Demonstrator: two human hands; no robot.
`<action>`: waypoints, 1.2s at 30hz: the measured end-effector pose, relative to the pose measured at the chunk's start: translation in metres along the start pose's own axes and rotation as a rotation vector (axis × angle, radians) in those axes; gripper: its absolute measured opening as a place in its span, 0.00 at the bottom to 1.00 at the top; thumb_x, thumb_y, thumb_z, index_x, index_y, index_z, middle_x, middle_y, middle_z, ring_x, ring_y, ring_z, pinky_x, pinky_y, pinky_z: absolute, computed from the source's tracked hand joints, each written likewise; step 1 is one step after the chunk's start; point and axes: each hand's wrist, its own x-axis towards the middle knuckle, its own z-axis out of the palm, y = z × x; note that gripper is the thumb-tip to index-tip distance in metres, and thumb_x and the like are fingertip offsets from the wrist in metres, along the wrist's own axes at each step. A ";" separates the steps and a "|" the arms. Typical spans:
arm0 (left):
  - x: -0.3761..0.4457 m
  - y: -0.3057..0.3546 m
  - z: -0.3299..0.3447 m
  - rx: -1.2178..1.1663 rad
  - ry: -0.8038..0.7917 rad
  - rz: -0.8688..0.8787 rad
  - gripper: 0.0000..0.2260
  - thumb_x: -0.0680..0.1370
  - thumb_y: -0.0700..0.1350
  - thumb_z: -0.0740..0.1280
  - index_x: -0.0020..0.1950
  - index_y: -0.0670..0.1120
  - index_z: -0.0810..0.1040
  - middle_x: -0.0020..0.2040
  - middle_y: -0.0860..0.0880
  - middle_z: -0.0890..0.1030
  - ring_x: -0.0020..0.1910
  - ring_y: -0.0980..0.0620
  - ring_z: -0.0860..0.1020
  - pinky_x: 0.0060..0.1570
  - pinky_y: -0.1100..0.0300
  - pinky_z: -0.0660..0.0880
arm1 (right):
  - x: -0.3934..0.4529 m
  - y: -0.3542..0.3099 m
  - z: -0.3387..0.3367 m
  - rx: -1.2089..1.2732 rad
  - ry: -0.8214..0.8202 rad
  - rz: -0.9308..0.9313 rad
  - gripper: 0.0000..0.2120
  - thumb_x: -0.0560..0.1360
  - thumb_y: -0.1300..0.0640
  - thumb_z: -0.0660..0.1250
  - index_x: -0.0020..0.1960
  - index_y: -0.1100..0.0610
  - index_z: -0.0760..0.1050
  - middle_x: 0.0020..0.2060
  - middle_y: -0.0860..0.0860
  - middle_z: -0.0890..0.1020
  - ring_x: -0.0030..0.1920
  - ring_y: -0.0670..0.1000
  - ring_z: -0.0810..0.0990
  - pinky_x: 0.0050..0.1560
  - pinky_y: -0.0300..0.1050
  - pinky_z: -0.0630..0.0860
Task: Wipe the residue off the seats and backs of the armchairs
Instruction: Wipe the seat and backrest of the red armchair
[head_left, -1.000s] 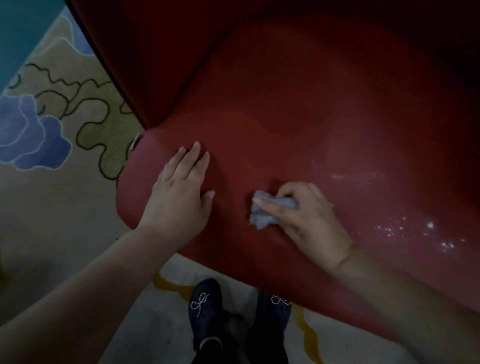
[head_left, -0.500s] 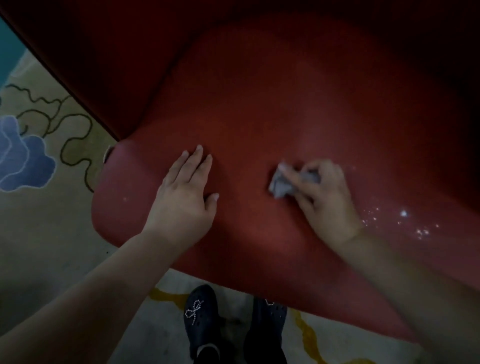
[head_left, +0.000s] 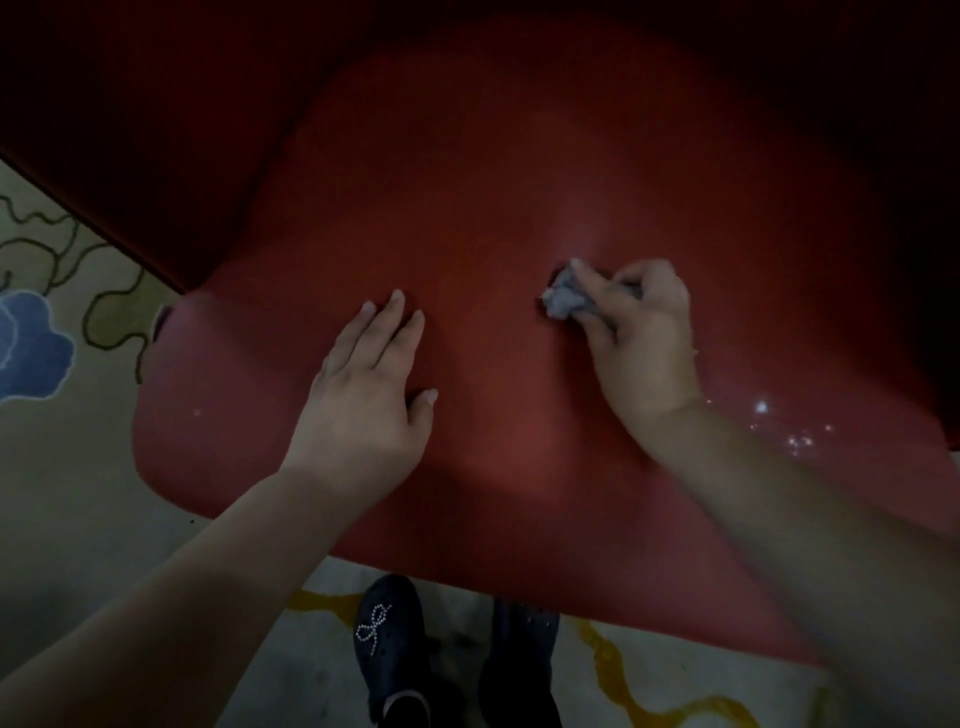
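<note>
Rag, small crumpled grey cloth (head_left: 563, 300), soft and light, stays bunched under right hand (head_left: 641, 343) fingertips clamped on it, left hand (head_left: 363, 384) fingers flat together on smooth, likely slippery red leather-look armchair seat (head_left: 519, 441).

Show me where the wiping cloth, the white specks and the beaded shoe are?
cloth (head_left: 563, 301), head view, crumpled end poking from the fingers.
white specks (head_left: 795, 441), head view, cluster on the seat's right side.
beaded shoe (head_left: 387, 639), head view, toe top.

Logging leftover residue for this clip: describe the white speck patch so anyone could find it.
Start at the red armchair seat. Go past the right hand gripping the grey cloth, towards the seat's right edge. The white specks glitter there; the surrounding seat is plain red.
</note>
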 end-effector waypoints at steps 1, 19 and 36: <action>0.001 0.003 0.001 0.005 -0.004 0.009 0.31 0.78 0.51 0.62 0.79 0.50 0.56 0.80 0.55 0.50 0.78 0.54 0.46 0.74 0.55 0.48 | -0.005 -0.006 0.002 0.006 -0.017 -0.021 0.22 0.72 0.65 0.70 0.63 0.52 0.77 0.48 0.60 0.74 0.48 0.60 0.73 0.53 0.43 0.67; 0.031 0.063 0.023 0.075 -0.043 0.153 0.31 0.78 0.51 0.63 0.79 0.48 0.57 0.80 0.52 0.51 0.78 0.54 0.46 0.75 0.58 0.46 | -0.061 0.047 -0.050 -0.082 -0.156 -0.236 0.16 0.74 0.58 0.68 0.62 0.49 0.78 0.47 0.57 0.77 0.44 0.58 0.73 0.46 0.48 0.70; 0.045 0.089 0.037 0.139 -0.079 0.215 0.30 0.77 0.49 0.65 0.78 0.46 0.59 0.79 0.50 0.54 0.79 0.50 0.49 0.76 0.52 0.52 | -0.045 0.081 -0.066 -0.107 0.086 0.103 0.19 0.73 0.61 0.71 0.62 0.50 0.78 0.48 0.58 0.76 0.45 0.59 0.73 0.49 0.47 0.70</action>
